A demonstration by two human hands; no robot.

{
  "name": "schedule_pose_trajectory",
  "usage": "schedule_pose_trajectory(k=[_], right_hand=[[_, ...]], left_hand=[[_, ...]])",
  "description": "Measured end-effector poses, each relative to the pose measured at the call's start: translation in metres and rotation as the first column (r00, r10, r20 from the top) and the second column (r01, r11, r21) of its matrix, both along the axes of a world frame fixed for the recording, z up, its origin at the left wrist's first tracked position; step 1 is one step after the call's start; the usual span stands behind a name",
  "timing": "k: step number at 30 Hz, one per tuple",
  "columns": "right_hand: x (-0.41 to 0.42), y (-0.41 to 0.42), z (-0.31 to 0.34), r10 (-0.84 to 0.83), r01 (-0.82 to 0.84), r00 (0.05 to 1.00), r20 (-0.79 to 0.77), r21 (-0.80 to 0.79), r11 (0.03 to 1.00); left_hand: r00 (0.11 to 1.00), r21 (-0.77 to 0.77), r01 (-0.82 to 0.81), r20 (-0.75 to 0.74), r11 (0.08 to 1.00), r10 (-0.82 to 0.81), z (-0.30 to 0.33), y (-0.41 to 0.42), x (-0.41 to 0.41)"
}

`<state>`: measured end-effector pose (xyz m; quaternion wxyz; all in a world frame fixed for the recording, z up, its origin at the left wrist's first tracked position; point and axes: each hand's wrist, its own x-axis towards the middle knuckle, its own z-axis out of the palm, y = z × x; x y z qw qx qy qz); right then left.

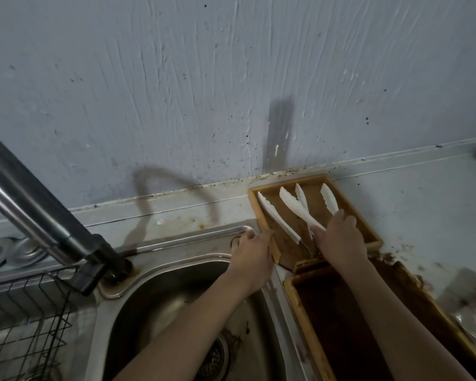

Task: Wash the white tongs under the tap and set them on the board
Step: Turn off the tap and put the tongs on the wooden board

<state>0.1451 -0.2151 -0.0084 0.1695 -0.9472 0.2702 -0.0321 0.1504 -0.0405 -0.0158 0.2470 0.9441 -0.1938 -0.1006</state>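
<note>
Beside the steel sink (pixel 160 273), white tongs (pixel 300 210) lie on the board (pixel 355 215). Right hand (pixel 340 237) closes on their handles; left hand (pixel 252 255) grips the board's edge. Tap (pixel 39 213) stands left.

Tap (pixel 39 215) blocks sink's (pixel 138 306) left; basin centre free.

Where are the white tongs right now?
The white tongs lie on the wooden board on the counter right of the sink, near the wall. The right hand rests on their handles; the left hand touches the board's left edge.
</note>
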Motion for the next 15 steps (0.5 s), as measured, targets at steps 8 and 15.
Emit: schedule_pose_trajectory(k=[8,15], right_hand=[[0.01,-0.005,-0.006,0.057,-0.081,0.993,0.102,0.255,0.963],[-0.022,-0.01,0.042,0.188,-0.241,0.925,0.332,0.129,0.962]], left_hand=[[0.993,0.113,0.114,-0.017,0.987,-0.113,0.005,0.005,0.001],[0.989,-0.126,0.003,-0.147,0.992,-0.021,0.043,0.019,-0.002]])
